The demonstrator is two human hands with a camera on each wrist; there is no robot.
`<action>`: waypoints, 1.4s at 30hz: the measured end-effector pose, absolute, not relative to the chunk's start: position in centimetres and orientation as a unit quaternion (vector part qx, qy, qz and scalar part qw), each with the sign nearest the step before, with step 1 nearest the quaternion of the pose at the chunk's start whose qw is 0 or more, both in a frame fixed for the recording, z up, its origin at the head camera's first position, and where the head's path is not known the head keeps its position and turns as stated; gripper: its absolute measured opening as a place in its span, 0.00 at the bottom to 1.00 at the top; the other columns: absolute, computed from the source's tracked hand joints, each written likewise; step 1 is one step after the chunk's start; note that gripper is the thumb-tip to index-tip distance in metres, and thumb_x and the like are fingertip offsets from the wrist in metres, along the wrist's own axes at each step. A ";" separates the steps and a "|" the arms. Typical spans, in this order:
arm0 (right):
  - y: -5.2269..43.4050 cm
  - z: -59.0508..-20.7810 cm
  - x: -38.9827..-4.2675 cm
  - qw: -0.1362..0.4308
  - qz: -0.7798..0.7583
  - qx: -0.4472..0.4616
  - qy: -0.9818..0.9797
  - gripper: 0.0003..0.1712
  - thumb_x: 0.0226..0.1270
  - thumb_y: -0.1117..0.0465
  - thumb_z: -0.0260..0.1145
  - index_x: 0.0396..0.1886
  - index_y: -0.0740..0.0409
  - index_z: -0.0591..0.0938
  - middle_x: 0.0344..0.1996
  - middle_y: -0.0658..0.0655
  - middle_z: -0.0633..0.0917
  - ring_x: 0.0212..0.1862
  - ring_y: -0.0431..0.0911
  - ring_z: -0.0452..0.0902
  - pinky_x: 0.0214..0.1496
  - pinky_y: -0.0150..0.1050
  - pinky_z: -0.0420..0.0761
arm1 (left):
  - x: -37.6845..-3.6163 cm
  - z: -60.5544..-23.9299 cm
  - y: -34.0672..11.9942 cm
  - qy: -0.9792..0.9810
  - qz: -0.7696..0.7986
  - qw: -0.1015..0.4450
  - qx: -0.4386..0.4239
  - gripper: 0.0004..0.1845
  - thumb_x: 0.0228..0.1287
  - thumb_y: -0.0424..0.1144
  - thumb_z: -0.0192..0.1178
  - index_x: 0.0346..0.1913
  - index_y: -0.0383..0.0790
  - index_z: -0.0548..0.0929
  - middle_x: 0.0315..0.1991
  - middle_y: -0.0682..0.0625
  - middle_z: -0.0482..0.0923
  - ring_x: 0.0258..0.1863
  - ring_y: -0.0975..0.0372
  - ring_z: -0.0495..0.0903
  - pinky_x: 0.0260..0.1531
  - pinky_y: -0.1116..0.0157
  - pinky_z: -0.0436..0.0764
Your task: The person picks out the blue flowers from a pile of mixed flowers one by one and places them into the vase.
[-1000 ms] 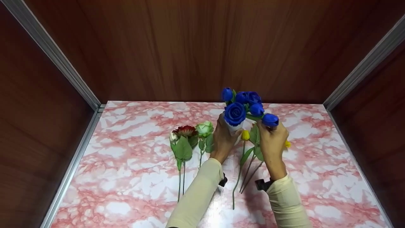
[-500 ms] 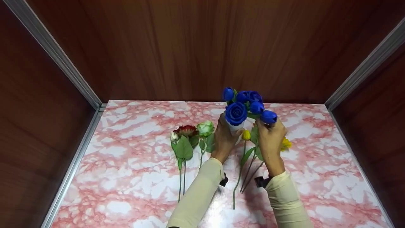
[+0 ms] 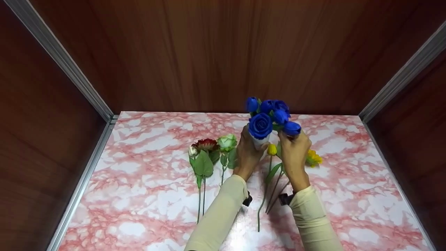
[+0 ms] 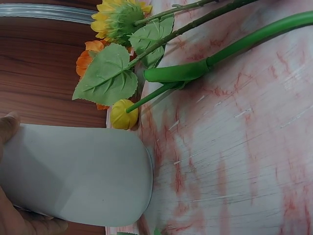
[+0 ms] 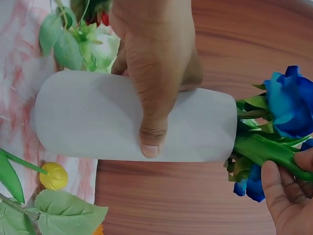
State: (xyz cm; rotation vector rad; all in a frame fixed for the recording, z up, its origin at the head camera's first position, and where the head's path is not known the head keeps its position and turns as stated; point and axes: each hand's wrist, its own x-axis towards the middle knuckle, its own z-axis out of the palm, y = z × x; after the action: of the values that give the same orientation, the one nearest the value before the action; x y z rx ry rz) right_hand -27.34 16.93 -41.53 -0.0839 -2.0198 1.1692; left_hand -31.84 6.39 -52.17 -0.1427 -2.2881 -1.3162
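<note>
My left hand (image 3: 249, 157) grips a white vase (image 5: 88, 117), its thumb lying across the wall in the right wrist view. The vase stands upright on the table. Several blue flowers rise from its mouth, among them a blue rose (image 3: 260, 126) nearest to me. At the right side of the mouth, my right hand (image 3: 295, 158) pinches a blue tulip (image 3: 292, 128) by its green stem (image 5: 269, 152), just below the bloom. The stem runs into the vase mouth; its lower end is hidden inside. In the left wrist view the vase's lower part and some left fingers show.
A yellow tulip (image 3: 272, 149) and a sunflower (image 3: 314, 158) lie to the right, partly behind my right hand; an orange flower (image 4: 83, 66) is beside them. On the left lie a dark red flower (image 3: 206, 144), a white bud (image 3: 192, 151) and a pale green rose (image 3: 227, 143). Brown panels surround the table.
My right hand has shifted left with the blue tulip, bringing its bloom closer to the other blue flowers. More of the sunflower shows. The left hand and vase stay nearly still.
</note>
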 end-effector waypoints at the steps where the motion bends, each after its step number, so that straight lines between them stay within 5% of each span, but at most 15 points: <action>1: 16.9 -41.5 -27.4 0.389 0.463 -0.034 -0.796 0.13 0.52 0.68 0.68 0.16 0.61 0.72 0.13 0.53 0.69 0.21 0.50 0.66 0.28 0.42 0.66 | -31.9 -52.2 6.4 -0.837 -0.484 0.250 -0.053 0.48 0.47 0.49 0.76 0.68 0.42 0.60 0.56 0.45 0.74 0.51 0.56 0.78 0.51 0.58 0.77; 14: 16.4 -42.0 -28.6 0.367 0.471 -0.063 -0.800 0.07 0.51 0.65 0.70 0.24 0.66 0.82 0.21 0.61 0.83 0.27 0.54 0.78 0.35 0.50 0.76 | -31.8 -52.1 6.5 -0.840 -0.479 0.250 -0.045 0.49 0.46 0.48 0.76 0.69 0.42 0.59 0.56 0.45 0.74 0.50 0.55 0.78 0.51 0.57 0.77; 34: 16.2 -42.7 -28.8 0.370 0.475 -0.075 -0.795 0.11 0.47 0.66 0.70 0.16 0.61 0.75 0.14 0.54 0.75 0.23 0.52 0.72 0.33 0.47 0.72 | -31.9 -52.1 6.5 -0.848 -0.461 0.257 -0.053 0.50 0.46 0.48 0.76 0.69 0.40 0.59 0.57 0.44 0.73 0.51 0.53 0.79 0.51 0.57 0.77; 42: 16.2 -42.6 -28.5 0.358 0.497 -0.073 -0.787 0.11 0.50 0.65 0.72 0.20 0.63 0.76 0.15 0.54 0.76 0.24 0.50 0.73 0.32 0.42 0.71 | -31.7 -52.1 6.4 -0.848 -0.462 0.254 -0.048 0.49 0.46 0.47 0.76 0.68 0.42 0.59 0.56 0.45 0.74 0.50 0.54 0.79 0.48 0.56 0.78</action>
State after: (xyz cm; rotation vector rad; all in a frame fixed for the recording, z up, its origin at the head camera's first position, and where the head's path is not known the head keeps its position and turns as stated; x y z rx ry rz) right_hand -28.49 16.20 -42.61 -0.1875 -2.0306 1.2825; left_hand -31.71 6.40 -52.07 -0.1294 -2.3052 -1.2565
